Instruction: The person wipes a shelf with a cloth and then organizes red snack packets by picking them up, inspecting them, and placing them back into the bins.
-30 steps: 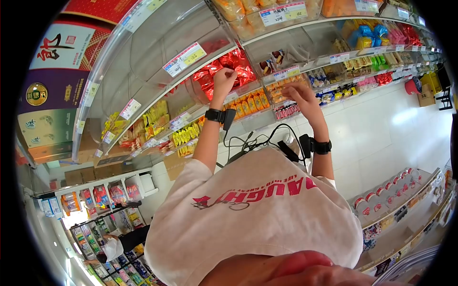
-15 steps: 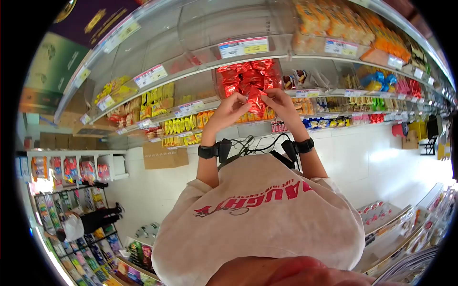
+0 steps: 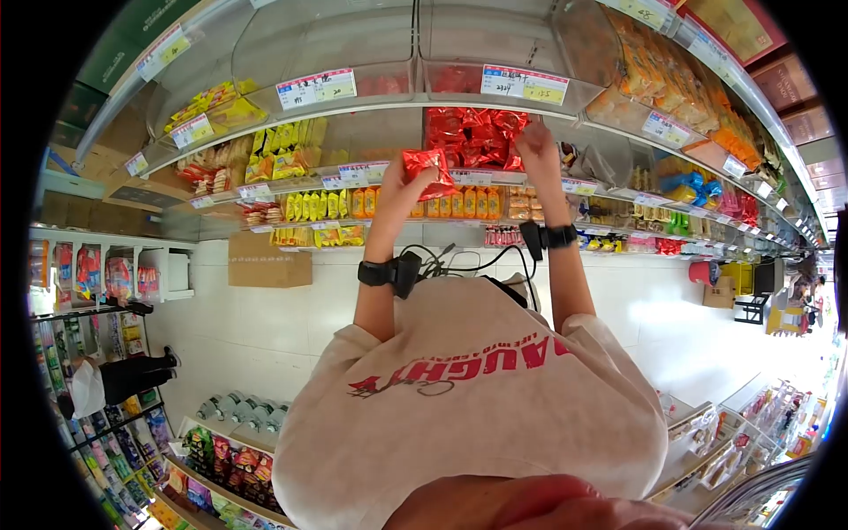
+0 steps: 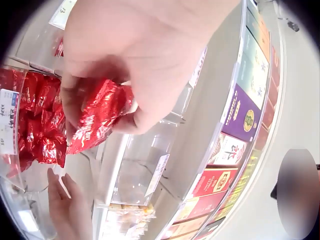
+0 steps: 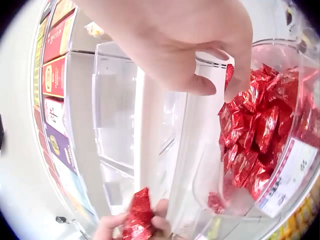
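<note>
In the head view my left hand [image 3: 397,196] holds a red foil packet [image 3: 426,171] in front of the shelf, below a clear bin of similar red packets [image 3: 473,140]. The left wrist view shows the thumb and fingers pinching this shiny packet [image 4: 102,119] by its sides. My right hand [image 3: 541,159] is at the right side of the bin. In the right wrist view that hand [image 5: 200,47] hangs beside the heaped packets [image 5: 255,132], thumb and fingers apart; a sliver of red shows behind a fingertip.
Clear shelf bins with price tags [image 3: 526,85] run above the hands. Yellow packets [image 3: 287,150] lie to the left, orange ones [image 3: 459,203] below. A cardboard box [image 3: 269,260] stands on the floor. Another person [image 3: 110,385] is at far left, and bottles [image 3: 243,411] stand behind.
Both hands came together on a red packet below the bin. Now the left hand alone holds it, slightly to the left, and the right hand has gone back up to the bin.
</note>
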Available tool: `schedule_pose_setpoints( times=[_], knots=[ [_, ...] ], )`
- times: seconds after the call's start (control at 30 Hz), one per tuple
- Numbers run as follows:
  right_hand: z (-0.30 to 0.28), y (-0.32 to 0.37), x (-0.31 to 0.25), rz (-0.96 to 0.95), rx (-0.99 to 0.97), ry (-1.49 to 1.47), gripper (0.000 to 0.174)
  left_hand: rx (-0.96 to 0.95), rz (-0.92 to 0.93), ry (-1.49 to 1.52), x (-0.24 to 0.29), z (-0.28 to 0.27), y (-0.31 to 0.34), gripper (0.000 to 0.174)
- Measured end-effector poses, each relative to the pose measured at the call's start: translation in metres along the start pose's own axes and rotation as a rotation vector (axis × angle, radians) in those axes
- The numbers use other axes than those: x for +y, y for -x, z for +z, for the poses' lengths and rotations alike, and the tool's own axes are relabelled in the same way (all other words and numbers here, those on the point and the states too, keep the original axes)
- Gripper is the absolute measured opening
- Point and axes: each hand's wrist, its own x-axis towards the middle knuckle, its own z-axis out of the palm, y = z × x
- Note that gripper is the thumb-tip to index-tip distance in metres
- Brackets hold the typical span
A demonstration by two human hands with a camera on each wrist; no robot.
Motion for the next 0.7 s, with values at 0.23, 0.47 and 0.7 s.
schedule_pose_setpoints(
  times=[0.23,0.47,0.7],
  knots=[
    [0.015,-0.049,0.029,-0.186,0.126,0.626,0.065,-0.025,-0.093,0.36,0.024,-0.008,0.0,0.032],
    [0.019,-0.034,0.024,-0.178,0.18,0.729,0.036,-0.079,-0.207,0.401,0.004,-0.029,-0.004,0.04],
    [0.01,0.01,-0.013,-0.212,0.282,0.589,0.029,-0.056,-0.243,0.678,-0.015,-0.044,-0.006,0.038]
  ],
)
